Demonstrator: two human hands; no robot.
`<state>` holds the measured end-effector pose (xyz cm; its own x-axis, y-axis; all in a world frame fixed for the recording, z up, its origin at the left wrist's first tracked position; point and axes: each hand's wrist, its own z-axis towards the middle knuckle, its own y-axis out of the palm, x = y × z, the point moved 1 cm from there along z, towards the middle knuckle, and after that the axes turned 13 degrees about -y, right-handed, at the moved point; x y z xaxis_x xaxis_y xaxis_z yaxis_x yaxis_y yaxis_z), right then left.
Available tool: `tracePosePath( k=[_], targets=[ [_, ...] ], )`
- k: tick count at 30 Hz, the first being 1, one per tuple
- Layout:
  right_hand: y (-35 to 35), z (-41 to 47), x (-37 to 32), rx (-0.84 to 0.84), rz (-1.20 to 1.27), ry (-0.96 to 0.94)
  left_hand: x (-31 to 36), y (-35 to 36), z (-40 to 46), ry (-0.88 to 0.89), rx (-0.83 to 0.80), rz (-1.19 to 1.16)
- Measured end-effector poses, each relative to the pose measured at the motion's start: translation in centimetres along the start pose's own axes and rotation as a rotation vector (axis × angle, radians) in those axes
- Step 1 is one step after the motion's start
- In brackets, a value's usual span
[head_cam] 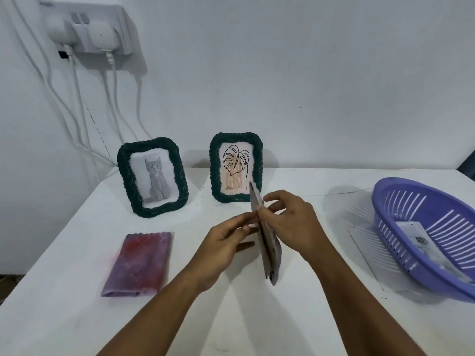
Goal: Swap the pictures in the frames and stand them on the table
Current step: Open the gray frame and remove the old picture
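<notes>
Holding: we pinch thin cards edge-on between left hand and right hand, above the desk.
Frames: cat frame and leaf frame stand upright at the desk's back.

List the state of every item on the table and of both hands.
Cat frame: standing, picture in.
Leaf frame: standing, picture in.
Cloth: folded, flat.
Basket: holds packets.
Left hand: pinches the cards.
Right hand: pinches the cards.
</notes>
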<state>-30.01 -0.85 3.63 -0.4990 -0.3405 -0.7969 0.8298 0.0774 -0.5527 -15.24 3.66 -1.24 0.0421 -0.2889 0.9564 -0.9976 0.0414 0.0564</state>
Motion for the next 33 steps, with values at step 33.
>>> tracePosePath(
  k=[33],
  targets=[
    [5.5,-2.1,12.0,-0.099,-0.264,-0.372,-7.2,-6.0,1.5,0.278,0.437,0.771]
  ],
)
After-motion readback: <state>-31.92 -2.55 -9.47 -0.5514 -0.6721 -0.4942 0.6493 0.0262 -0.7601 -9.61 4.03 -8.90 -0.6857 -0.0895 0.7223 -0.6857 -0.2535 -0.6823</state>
